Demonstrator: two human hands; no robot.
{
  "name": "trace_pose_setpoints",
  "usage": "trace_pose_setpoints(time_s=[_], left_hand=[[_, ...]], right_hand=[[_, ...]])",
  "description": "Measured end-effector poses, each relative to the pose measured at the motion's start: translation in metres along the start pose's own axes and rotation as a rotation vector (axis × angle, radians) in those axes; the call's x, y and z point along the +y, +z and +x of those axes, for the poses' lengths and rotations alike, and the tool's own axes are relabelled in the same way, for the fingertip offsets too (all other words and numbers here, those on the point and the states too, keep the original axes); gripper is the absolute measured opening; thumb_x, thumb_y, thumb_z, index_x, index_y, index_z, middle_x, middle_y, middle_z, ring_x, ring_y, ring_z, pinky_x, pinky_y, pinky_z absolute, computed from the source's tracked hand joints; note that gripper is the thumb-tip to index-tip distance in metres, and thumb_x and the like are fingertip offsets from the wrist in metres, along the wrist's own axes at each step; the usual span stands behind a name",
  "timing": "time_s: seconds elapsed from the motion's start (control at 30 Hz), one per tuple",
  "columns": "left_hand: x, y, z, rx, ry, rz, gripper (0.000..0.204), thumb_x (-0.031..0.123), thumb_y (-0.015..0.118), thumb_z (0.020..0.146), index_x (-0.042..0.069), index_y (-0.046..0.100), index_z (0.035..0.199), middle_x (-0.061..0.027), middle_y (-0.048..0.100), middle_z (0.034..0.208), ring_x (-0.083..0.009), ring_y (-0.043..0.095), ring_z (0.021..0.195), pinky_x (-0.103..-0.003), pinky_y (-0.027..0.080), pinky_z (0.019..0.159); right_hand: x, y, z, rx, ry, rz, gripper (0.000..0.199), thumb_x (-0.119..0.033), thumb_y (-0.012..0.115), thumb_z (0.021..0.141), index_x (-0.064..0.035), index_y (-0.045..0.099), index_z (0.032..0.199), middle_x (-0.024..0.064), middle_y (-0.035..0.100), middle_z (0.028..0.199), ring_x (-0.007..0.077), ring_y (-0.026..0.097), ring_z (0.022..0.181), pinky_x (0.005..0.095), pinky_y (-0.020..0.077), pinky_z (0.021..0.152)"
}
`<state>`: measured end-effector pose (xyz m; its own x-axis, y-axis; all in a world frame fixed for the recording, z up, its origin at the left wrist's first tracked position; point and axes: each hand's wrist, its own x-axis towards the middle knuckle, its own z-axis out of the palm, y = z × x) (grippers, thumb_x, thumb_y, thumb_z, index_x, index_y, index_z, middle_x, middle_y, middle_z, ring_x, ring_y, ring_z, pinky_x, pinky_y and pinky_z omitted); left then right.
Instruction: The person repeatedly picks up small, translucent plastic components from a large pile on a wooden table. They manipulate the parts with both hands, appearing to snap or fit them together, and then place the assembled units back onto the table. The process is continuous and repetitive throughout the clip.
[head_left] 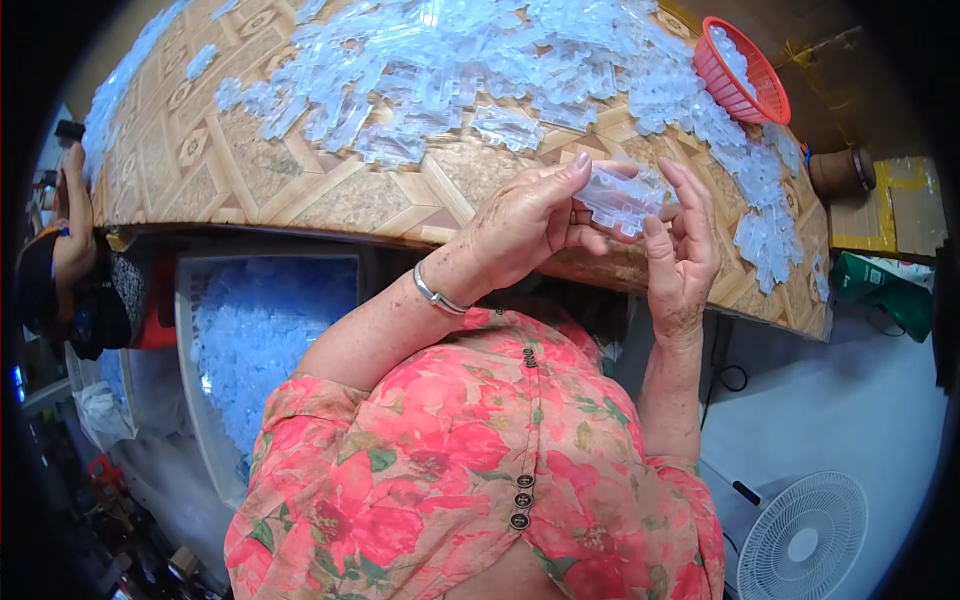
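Observation:
A clear, bluish plastic piece (622,200) with small tabs along its edge is held up in front of me, over the near edge of the table. My left hand (540,215) pinches its left end, thumb on top and fingers beneath. At the other end, my right hand (684,245) is curled around the piece, its thumb at the lower corner and the fingers behind. Beyond my hands, a wide heap of similar clear plastic pieces (440,70) covers the far part of the patterned table (290,190).
A red plastic basket (740,75) with clear pieces inside stands at the far right, near a brown spool-like object (842,174). Below the table on the left is a large bin (186,330) of clear pieces. A white fan (803,545) is at lower right. Another person's arm (75,205) shows at far left.

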<state>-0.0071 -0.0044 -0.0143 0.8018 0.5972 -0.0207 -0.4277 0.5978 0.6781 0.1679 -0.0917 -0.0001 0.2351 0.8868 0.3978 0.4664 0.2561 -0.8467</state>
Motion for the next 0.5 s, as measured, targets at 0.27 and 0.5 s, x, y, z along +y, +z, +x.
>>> trace_pose_setpoints(time_s=[0.27, 0.5], left_hand=[[0.007, 0.005, 0.006, 0.184, -0.301, 0.334, 0.066, 0.065, 0.037, 0.103, 0.006, 0.066, 0.101, 0.0005, 0.062, 0.069, -0.008, 0.051, 0.049, -0.025, 0.041, 0.045], [0.005, -0.001, 0.0, -0.005, -0.242, 0.214, 0.067, 0.058, 0.036, 0.106, -0.001, 0.066, 0.099, -0.0074, 0.065, 0.076, -0.0121, 0.055, 0.053, -0.026, 0.045, 0.047]], right_hand=[[-0.01, 0.004, 0.014, -0.253, -0.344, -0.294, 0.094, -0.047, 0.09, 0.063, -0.0065, 0.054, 0.14, 0.0167, 0.049, 0.148, 0.0344, 0.05, 0.132, 0.0451, 0.0464, 0.102], [0.005, 0.019, 0.002, 0.035, -0.229, -0.125, 0.092, -0.047, 0.095, 0.058, -0.0022, 0.055, 0.129, 0.0199, 0.055, 0.136, 0.0337, 0.056, 0.123, 0.0453, 0.0468, 0.103]])
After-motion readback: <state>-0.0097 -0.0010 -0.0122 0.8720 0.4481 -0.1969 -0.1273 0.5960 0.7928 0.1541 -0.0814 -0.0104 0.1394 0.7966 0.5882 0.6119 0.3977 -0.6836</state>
